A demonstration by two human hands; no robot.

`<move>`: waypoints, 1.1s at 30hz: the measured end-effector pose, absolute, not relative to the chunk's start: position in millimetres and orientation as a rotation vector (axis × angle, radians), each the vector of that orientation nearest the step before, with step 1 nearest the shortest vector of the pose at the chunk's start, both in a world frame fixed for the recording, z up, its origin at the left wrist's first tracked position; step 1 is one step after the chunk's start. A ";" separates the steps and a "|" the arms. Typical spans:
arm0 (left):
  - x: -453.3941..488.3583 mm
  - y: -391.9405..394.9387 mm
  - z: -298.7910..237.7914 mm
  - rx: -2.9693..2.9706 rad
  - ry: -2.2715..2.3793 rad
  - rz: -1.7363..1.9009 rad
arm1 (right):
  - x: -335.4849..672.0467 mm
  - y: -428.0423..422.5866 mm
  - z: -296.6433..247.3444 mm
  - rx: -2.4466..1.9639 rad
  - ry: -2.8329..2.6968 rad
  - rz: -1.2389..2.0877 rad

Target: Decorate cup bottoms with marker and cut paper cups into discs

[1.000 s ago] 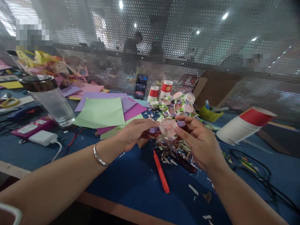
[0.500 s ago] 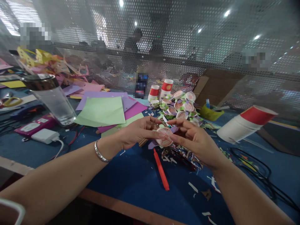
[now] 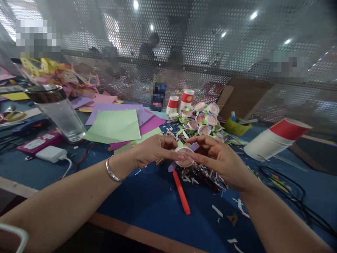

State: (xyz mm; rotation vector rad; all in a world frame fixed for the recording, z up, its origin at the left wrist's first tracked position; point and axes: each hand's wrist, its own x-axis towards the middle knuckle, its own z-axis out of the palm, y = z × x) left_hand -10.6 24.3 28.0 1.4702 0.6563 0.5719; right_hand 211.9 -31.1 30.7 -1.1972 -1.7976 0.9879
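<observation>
Two hands on one part: left hand [image 3: 151,151] and right hand [image 3: 223,158] both grasp a small white disc [image 3: 185,162] with reddish lines on its face, held up over the near-middle of the bench [image 3: 142,214], near side of the pile of similar discs [image 3: 204,130]. For a clean hold: thumb pressure should stay light and even, since the disc looks like thin card and would probably crease if squeezed from one edge. Best to support it from behind, opposite the thumbs, and keep load off the purple strips [image 3: 172,166] sticking out at near left and far right; they look like paper and could fold or tear. Worth keeping the work above the loose scraps [image 3: 193,181] so nothing catches, and clear of the red pen-like stick [image 3: 181,192] just on the near side. Pose: forearms come in from near left and near right, converging at the disc. Left thumb lies across the left part of its face, fingers curled on the far side; right thumb presses at the right edge, index arched above the far-right strip. Can't tell which fingertips touch the back; the disc and thumbs hide that. Silver bracelet [image 3: 113,169] sits on the left wrist, well apart from the disc.
</observation>
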 end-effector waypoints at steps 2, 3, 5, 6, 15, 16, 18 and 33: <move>-9.0 21.3 28.3 1.532 0.670 0.632 | 212.2 -31.2 30.7 -1.197 -1.829 0.859; -8.2 20.1 28.0 1.565 0.677 0.663 | 212.1 -31.6 30.5 -1.198 -1.847 0.778; -7.0 18.6 26.2 1.639 0.687 0.715 | 210.8 -32.9 30.2 -1.187 -1.902 0.599; -6.7 18.5 24.9 1.680 0.687 0.731 | 209.6 -33.8 30.2 -1.167 -1.935 0.509; -5.1 18.1 18.8 1.661 0.662 0.712 | 200.6 -39.4 31.4 -1.055 -2.098 0.197; -4.9 17.6 19.1 1.650 0.664 0.716 | 201.2 -39.5 31.6 -1.055 -2.090 0.211; -4.8 16.5 20.1 1.643 0.676 0.724 | 203.0 -39.6 32.3 -1.054 -2.059 0.248; -4.1 6.4 28.4 1.944 0.780 0.925 | 201.0 -41.8 34.0 -1.006 -2.011 0.196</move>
